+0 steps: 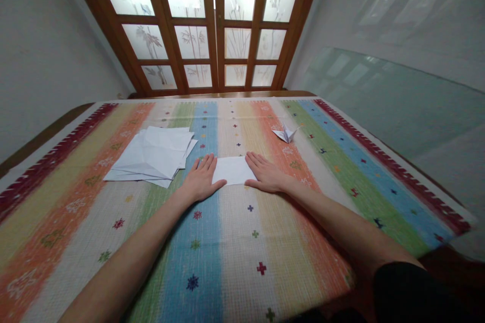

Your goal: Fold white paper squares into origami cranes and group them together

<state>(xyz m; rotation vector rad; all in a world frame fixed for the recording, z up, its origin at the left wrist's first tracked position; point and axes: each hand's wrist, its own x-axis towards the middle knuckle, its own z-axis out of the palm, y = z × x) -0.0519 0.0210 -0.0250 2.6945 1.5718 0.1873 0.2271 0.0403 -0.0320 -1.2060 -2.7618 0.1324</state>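
Observation:
A white rectangular piece of paper (pixel 233 170) lies flat on the striped tablecloth (pixel 242 232) between my two hands. My left hand (pixel 202 177) rests flat on its left end, fingers stretched forward and thumb pointing inward along the near edge. On the right end lies my right hand (pixel 264 171), also flat with fingers extended and thumb out. The palms and fingers hide both ends of the paper. To the left of my left hand is a loose stack of white paper sheets (pixel 153 154), the top one creased. Beyond my right hand sits a small folded paper crane (pixel 285 133).
Wooden doors (pixel 215 25) with frosted glass panes stand beyond the table's far edge. A pale wall (pixel 49 35) is on the left, and a glass panel (pixel 397 106) leans along the right wall. Coloured stripes and small motifs cover the tablecloth.

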